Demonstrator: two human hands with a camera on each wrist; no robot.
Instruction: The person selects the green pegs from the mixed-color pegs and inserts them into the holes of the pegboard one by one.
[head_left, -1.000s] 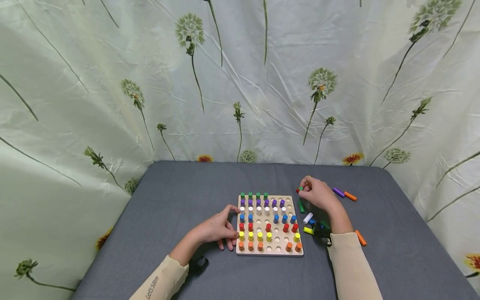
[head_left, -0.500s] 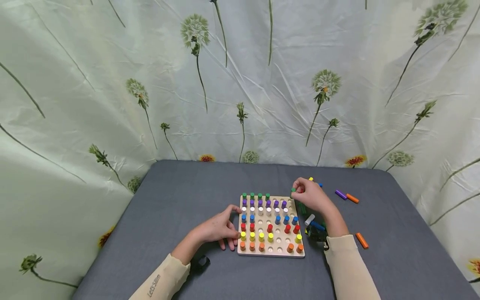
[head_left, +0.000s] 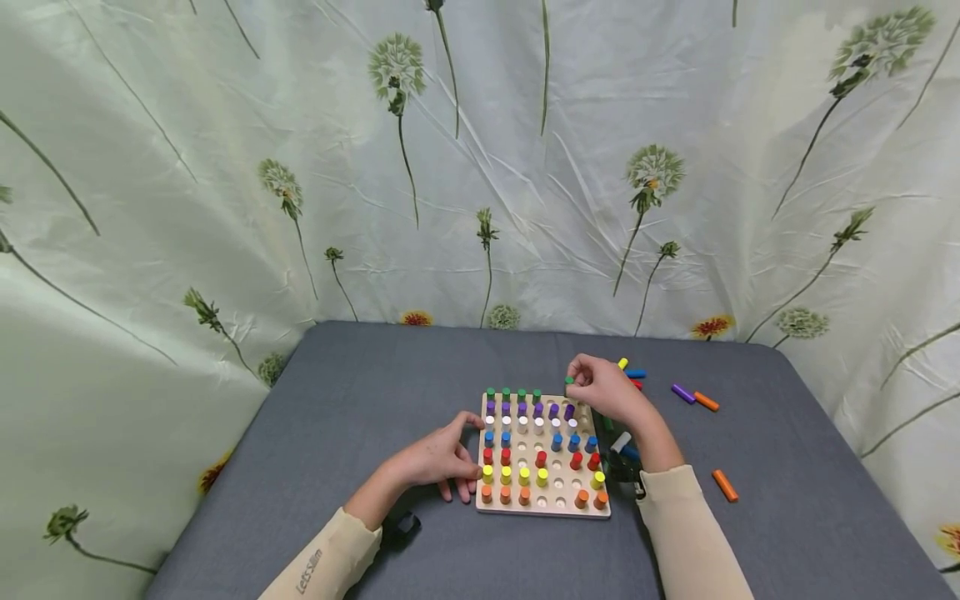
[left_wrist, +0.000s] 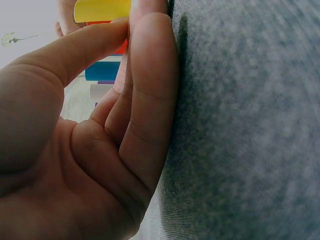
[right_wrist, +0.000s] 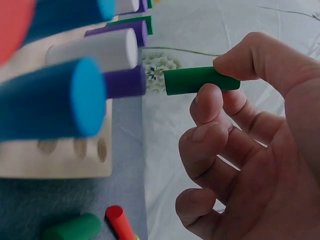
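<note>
A wooden pegboard (head_left: 542,505) lies on the table with rows of coloured pegs standing in its holes. My left hand (head_left: 438,454) holds the board's left edge, thumb near the yellow row and index finger further up. In the left wrist view, the thumb of that hand (left_wrist: 100,125) lies close to a yellow peg (left_wrist: 102,11). My right hand (head_left: 609,388) pinches a green peg (right_wrist: 192,80) between thumb and fingers. This peg is upright above the board's far row, right of the standing green pegs (head_left: 521,395), and apart from the board.
Loose pegs lie right of the board: a purple one (head_left: 683,394), orange ones (head_left: 724,485), a white one (head_left: 620,442), a blue one (head_left: 636,374) and others, some partly hidden by the right arm. A patterned curtain (head_left: 555,167) hangs behind the grey table (head_left: 420,367).
My right hand has moved left with the green peg, from the loose pegs to above the board's far row. The left hand keeps its place on the board's edge.
</note>
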